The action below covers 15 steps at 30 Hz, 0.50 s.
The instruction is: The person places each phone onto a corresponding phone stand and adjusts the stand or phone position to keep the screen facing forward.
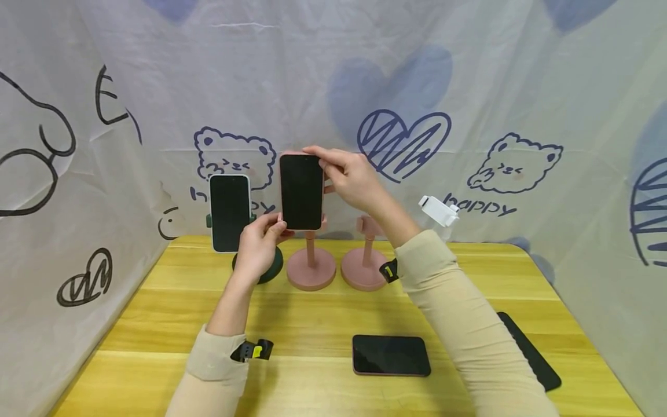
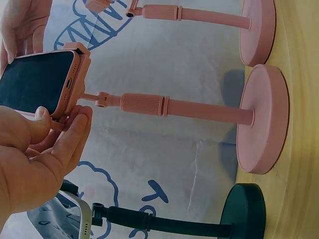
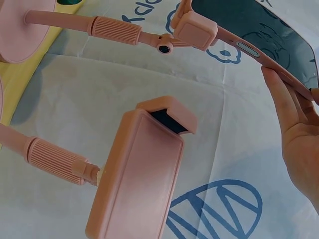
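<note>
A pink-cased smartphone (image 1: 301,191) stands upright in the holder of the middle pink phone stand (image 1: 311,270). My left hand (image 1: 259,246) pinches its lower left edge at the clamp, thumb in front and fingers behind. With thumb and fingers, my right hand (image 1: 355,178) holds the upper right corner. In the right wrist view a clamp block (image 3: 197,31) sits against the phone's side (image 3: 244,47). The left wrist view shows the stand's ribbed stem (image 2: 144,103) below the phone (image 2: 37,79).
Left of it, a white-framed phone (image 1: 230,214) sits on a dark green stand (image 1: 272,267). A second pink stand (image 1: 365,270) and a white holder (image 1: 439,211) stand to the right. Two dark phones (image 1: 391,355) lie on the wooden table (image 1: 307,370), one partly behind my right sleeve.
</note>
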Available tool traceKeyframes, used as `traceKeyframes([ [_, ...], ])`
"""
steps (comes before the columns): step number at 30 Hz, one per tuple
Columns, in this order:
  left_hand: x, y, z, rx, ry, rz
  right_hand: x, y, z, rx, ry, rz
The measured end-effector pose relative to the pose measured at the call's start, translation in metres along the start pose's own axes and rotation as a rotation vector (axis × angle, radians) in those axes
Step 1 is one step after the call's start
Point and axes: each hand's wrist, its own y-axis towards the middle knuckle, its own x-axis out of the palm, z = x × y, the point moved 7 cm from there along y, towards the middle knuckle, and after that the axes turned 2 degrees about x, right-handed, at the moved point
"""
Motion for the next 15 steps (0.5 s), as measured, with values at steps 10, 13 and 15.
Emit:
traceKeyframes([
  [10,0.0,-0.0008,0.001,0.006,-0.066,0.018,-0.0003,-0.0018,0.0027,-0.016,-0.012,0.02],
  [13,0.0001,-0.001,0.0012,0.003,-0.069,0.016,-0.0003,-0.0021,0.0038,-0.012,-0.018,0.023],
  [15,0.0,-0.0011,-0.0002,-0.008,-0.067,0.015,0.0004,-0.0025,0.0048,-0.006,-0.018,0.023],
])
